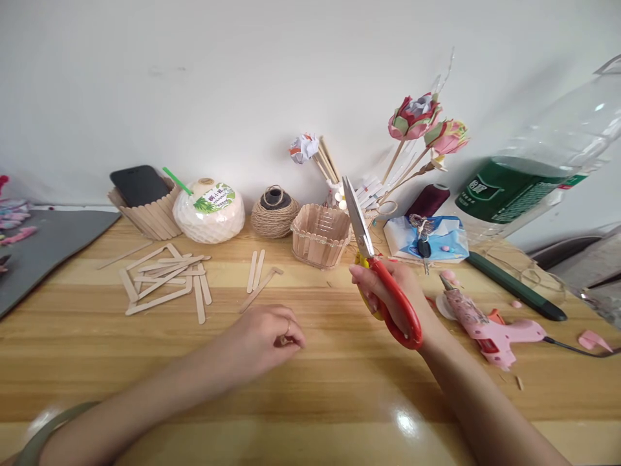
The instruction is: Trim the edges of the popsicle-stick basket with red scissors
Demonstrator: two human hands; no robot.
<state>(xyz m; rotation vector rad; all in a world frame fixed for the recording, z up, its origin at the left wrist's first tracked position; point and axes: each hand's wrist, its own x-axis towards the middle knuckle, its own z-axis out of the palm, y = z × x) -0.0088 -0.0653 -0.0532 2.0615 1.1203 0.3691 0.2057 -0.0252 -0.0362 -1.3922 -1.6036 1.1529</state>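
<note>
Red-handled scissors are held upright at a tilt, blades together, in the closed grip of a right hand above a wooden table.
The left hand is curled; whether anything is pinched in it cannot be told. Behind the scissors, a small stick basket is partly crowded by paper flowers, with a twine ball and a wrapped coconut lined up leftward. Loose craft sticks are strewn at left; a pink glue gun is laid at right, before a large bottle and a pale wall.
</note>
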